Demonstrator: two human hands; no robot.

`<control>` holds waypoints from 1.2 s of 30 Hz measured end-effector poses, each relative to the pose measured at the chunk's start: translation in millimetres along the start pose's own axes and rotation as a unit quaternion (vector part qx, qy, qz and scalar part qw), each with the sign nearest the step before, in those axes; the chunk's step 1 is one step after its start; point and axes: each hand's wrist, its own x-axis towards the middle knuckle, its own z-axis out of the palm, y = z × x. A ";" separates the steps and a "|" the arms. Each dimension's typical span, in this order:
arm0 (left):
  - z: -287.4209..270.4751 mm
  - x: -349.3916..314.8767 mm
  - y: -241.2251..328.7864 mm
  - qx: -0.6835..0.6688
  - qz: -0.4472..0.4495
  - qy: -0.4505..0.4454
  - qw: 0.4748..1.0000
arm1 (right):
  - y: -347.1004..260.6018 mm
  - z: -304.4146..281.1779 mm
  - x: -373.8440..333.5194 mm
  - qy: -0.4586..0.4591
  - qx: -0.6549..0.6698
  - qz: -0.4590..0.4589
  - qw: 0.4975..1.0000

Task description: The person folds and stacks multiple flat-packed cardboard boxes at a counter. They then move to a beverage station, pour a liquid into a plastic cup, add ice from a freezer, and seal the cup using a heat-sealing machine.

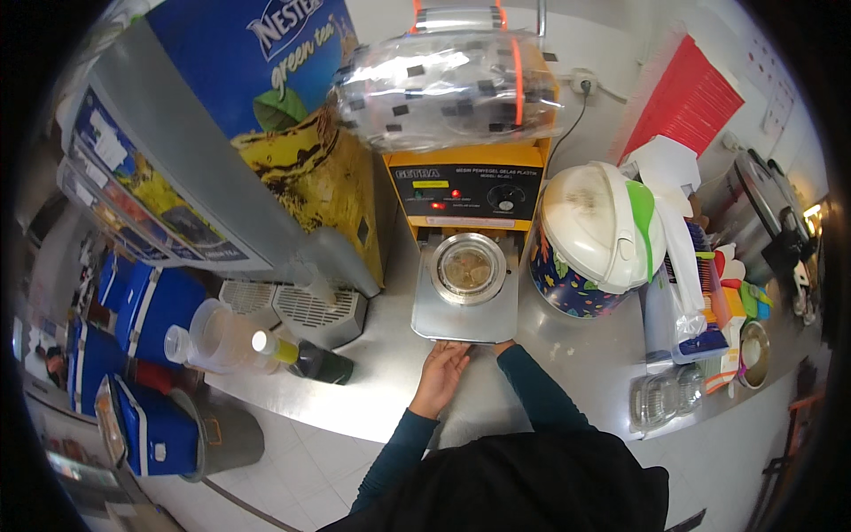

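A yellow and black cup-sealing machine point(465, 193) stands in front of me, its silvery tray point(434, 321) drawn out toward me. In the tray's round metal ring point(441, 275) sits a cup point(467, 269) with brownish contents, seen from above. My left hand point(441, 377) is at the tray's front edge, its bent fingers closed against the underside. Beside it my right hand point(503, 347) reaches the same edge; little of it shows past the sleeve, and its fingers are hidden under the tray. A roll of clear sealing film point(434, 84) with dark marks lies across the machine's top.
Right of the machine stands a white-lidded patterned container point(576, 293) with a green spoon point(640, 213) on it. Clear plastic containers point(660, 399) lie at the counter's right. A drink dispenser point(195, 160), drip tray point(332, 319), clear pitcher point(217, 337) and dark bottle point(321, 363) stand left.
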 end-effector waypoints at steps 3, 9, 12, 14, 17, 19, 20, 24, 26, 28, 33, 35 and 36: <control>-1.4 17.3 8.6 0.325 0.321 0.196 0.868 | -11.3 6.3 -1.8 -0.003 -0.002 0.001 1.000; 84.2 80.6 60.9 0.708 0.448 0.058 0.543 | -11.2 5.2 4.6 0.061 -0.028 0.026 0.997; 85.6 117.5 56.5 0.622 0.528 -0.110 0.567 | -23.8 7.5 9.4 0.086 -0.037 0.027 0.995; 80.3 118.2 57.6 0.633 0.652 -0.170 0.381 | -27.2 0.1 5.0 0.087 -0.051 0.032 0.994; 100.7 93.3 34.1 0.458 0.563 -0.143 0.673 | -27.2 -29.8 -26.0 0.046 -0.061 0.038 0.996; 129.9 66.0 19.2 0.330 0.489 -0.095 0.802 | -17.1 -61.5 -53.5 -0.034 -0.012 0.034 0.999; 136.9 56.7 14.2 0.285 0.417 -0.087 0.858 | -9.9 -78.4 -67.5 -0.092 0.034 0.032 0.995; 151.0 22.4 -34.5 0.414 0.506 -0.189 0.732 | -1.6 -151.1 -170.4 -0.119 0.175 0.108 0.971; 162.1 7.2 -74.4 0.416 0.458 -0.236 0.750 | -11.5 -191.9 -215.2 -0.117 0.160 0.200 0.960; 175.7 -10.6 -117.1 0.412 0.396 -0.297 0.764 | -2.4 -220.9 -246.6 -0.098 0.187 0.217 0.953; 212.9 -75.2 -244.0 0.356 0.209 -0.447 0.794 | -20.6 -353.0 -305.2 0.002 0.199 0.212 0.957; 231.3 -102.5 -292.6 0.326 0.108 -0.473 0.811 | -26.4 -405.1 -326.4 0.095 0.208 0.209 0.951; 241.1 -117.5 -320.2 0.322 0.070 -0.491 0.806 | -29.6 -430.7 -337.3 0.155 0.202 0.185 0.949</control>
